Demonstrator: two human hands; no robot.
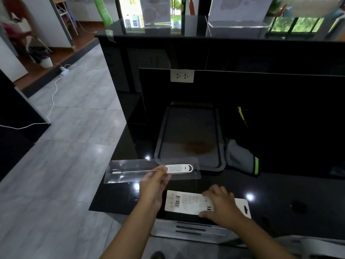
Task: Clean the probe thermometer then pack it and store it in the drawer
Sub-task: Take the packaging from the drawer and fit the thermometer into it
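The white probe thermometer (179, 168) lies in a clear plastic blister pack (128, 171) on the black counter, its thin metal probe pointing left. My left hand (155, 181) pinches the thermometer where the probe meets the body. My right hand (220, 202) rests flat, fingers spread, on the white backing card (183, 201) printed with a barcode, near the counter's front edge. Drawer fronts (192, 230) show below the counter edge.
A dark tray (162, 135) with a brown stain sits behind the pack. A grey cloth with a green stripe (240, 157) lies to its right. A wall socket (182, 76) is on the black back panel. Grey tiled floor lies to the left.
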